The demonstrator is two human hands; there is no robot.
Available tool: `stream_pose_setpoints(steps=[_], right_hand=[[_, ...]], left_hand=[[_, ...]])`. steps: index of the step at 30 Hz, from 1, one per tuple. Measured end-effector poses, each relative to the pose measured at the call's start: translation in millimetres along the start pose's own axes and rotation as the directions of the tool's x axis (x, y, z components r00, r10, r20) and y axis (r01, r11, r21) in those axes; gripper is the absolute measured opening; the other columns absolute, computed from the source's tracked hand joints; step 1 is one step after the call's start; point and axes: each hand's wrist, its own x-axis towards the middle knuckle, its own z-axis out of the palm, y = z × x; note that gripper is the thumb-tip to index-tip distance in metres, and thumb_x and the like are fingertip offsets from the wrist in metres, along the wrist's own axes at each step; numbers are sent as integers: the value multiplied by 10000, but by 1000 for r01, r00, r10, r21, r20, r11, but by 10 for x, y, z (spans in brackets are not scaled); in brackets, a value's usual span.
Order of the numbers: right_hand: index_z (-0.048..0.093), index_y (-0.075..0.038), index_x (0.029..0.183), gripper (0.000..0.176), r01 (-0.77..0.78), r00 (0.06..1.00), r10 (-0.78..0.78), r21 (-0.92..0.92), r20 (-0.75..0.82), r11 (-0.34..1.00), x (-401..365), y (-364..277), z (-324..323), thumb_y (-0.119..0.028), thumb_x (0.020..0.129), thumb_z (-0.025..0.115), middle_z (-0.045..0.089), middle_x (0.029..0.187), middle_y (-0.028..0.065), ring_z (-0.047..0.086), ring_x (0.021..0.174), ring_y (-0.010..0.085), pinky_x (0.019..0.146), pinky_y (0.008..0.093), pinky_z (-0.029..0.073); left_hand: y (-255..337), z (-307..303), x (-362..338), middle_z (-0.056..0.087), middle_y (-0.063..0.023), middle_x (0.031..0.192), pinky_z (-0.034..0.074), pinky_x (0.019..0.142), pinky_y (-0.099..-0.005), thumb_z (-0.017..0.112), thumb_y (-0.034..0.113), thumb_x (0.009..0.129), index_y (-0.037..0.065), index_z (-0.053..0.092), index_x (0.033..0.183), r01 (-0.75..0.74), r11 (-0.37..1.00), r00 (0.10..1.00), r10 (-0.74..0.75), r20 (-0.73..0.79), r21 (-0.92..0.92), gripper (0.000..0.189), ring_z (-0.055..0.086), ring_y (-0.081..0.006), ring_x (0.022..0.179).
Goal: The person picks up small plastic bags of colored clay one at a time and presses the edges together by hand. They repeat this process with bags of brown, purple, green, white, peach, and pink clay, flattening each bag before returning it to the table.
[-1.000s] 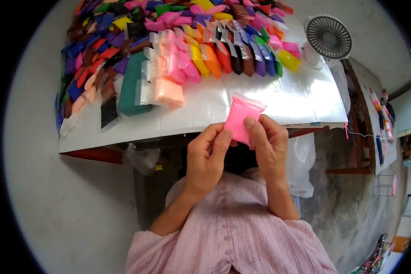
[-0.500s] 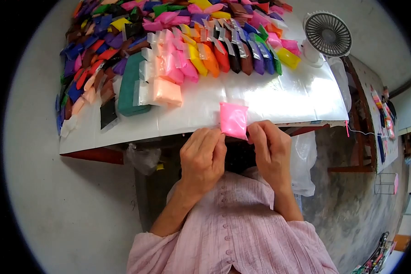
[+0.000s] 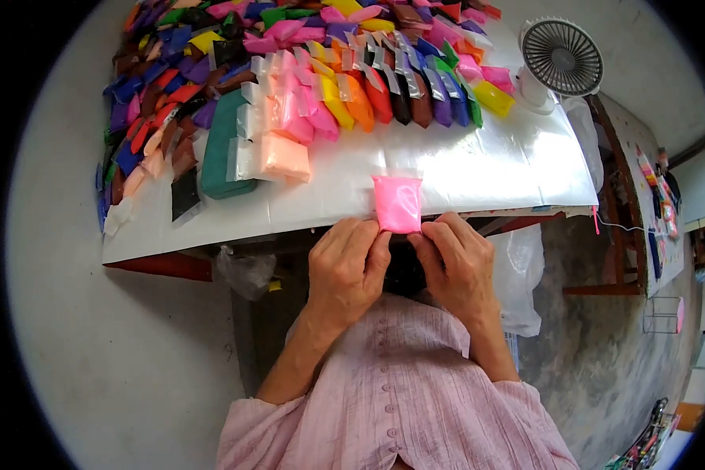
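Observation:
A small clear packet filled with bright pink material is held up at the front edge of the table. My left hand is closed, pinching its lower left corner between thumb and fingers. At the lower right corner my right hand pinches it the same way. The packet's upper end points away from me over the white table cover. What the packet holds inside cannot be told beyond its colour.
Rows of coloured packets stand across the table, with a heap of more packets behind and left. A green block lies beside peach packets. A white fan stands at the right; a plastic bag hangs below.
My right hand has shifted slightly left and now grips the packet's lower right corner with its fingers closer in. The packet has turned a little and sits straighter.

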Motion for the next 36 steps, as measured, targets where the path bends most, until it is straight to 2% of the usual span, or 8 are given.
stream_pose_setpoints(steps=[14,16,18,21,22,28,31,36], right_hand=[[582,-44,738,119,163,951,-187,-114,-247,980,-46,22,96,-29,727,700,486,623,65,487,502,209,462,310,388],[596,-27,758,115,-8,982,38,160,-183,987,-31,-13,57,-49,753,709,506,645,68,505,515,182,474,277,388],[625,10,842,131,-304,944,327,528,52,793,-18,-85,-59,-90,825,709,563,719,35,512,573,96,529,211,387],[639,22,914,141,-494,832,435,817,344,297,118,-105,-179,-98,864,691,585,794,-6,478,627,45,567,192,384],[643,26,974,160,-530,807,443,809,390,254,154,-134,-186,-106,889,675,588,826,-23,457,657,34,589,189,389],[630,14,968,171,-443,867,450,748,217,494,288,-238,38,-97,863,706,584,785,-13,466,568,49,518,209,387],[622,-4,958,189,-110,983,147,293,-106,950,512,-321,198,-77,821,730,572,758,42,497,487,117,484,252,414],[561,-20,932,237,40,984,-58,-109,-168,993,721,-345,668,-144,786,701,499,779,110,574,667,269,522,364,466]], left_hand=[[-61,23,-10,472,-98,688,430,542,-359,661,-11,742,-15,556,786,-276,942,955,291,-54,189,114,490,-249,587],[-84,25,-3,523,-123,721,426,538,-361,649,-22,766,-38,581,835,-299,944,944,314,-105,138,98,503,-266,592],[-101,-24,21,588,-158,759,421,528,-366,624,-41,812,-66,607,898,-319,946,933,325,-156,58,91,517,-297,589],[-130,-36,24,621,-179,828,444,558,-370,616,-19,845,-74,609,971,-361,932,915,361,-181,33,138,548,-311,627],[-129,-44,18,623,-179,845,451,570,-368,614,-20,847,-71,605,982,-356,934,919,358,-167,41,145,555,-313,644],[-182,-132,17,625,-169,926,482,670,-329,572,-33,881,-57,586,1039,-181,982,958,189,-214,57,161,594,-288,762],[-184,-166,9,623,-155,936,484,720,-308,543,-35,904,-50,585,1047,6,999,944,10,-329,45,150,602,-262,801],[-252,-275,32,622,-167,1006,494,782,-334,534,-20,916,-43,589,1077,120,977,921,-45,-386,173,172,612,-282,889]])
